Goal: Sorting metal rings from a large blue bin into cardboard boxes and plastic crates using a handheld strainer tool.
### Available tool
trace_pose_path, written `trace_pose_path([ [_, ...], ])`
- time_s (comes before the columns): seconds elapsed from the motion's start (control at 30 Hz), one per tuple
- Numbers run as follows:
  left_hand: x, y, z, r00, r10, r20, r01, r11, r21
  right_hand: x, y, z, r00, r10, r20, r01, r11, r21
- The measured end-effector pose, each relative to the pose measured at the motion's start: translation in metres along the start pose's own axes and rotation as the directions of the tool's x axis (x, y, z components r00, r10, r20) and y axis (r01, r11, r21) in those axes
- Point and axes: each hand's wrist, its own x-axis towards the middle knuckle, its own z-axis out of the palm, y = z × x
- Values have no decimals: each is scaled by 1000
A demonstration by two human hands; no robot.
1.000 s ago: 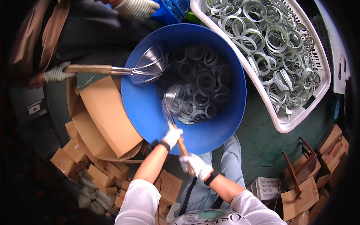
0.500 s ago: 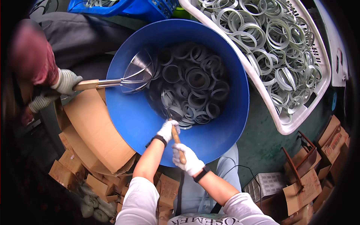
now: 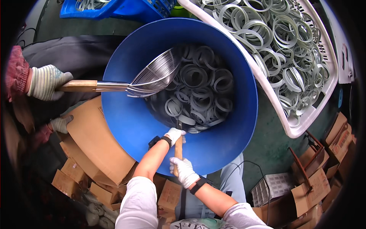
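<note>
A big blue tub (image 3: 133, 122) stands below me with several grey rings (image 3: 198, 87) lying in dark liquid at its bottom. My left hand (image 3: 175, 134), in a white glove, grips a wooden handle (image 3: 178, 149) high up near the tub's rim. Further down the same handle sits my gloved right hand (image 3: 184, 170). The tool's head is buried among the rings and hidden. Another person's gloved hand (image 3: 46, 81) at the left holds a wire skimmer (image 3: 154, 75) that reaches over the tub's rim above the rings.
A white basket (image 3: 301, 129) full of pale rings (image 3: 274, 42) stands at the upper right, touching the tub. A blue crate (image 3: 126, 7) lies at the top. Flattened cardboard boxes (image 3: 95, 141) lie at the left and lower right, and a rusty metal frame (image 3: 301, 164) stands at the right.
Both my hands pushed the wooden handle forward and down, so the tool's head sank among the rings. The other person's skimmer dropped lower over the rings. The view moved closer to the tub.
</note>
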Motion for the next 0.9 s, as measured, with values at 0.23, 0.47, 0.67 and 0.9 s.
trace_pose_path([
  [0.23,-37,-55,35,988,63,141,-42,989,-145,-46,35,-37,993,-89,-82,78,989,-129],
  [0.47,18,14,61,976,-36,213,55,995,-83,5,-24,-9,974,-190,-125,194,981,21],
  [0.67,4,-6,73,957,111,267,-88,991,-99,-6,-2,-22,944,-275,-181,256,959,-123],
  [0.9,15,23,88,948,150,281,-143,989,-46,5,-29,-23,937,-312,-157,289,945,-153],
])
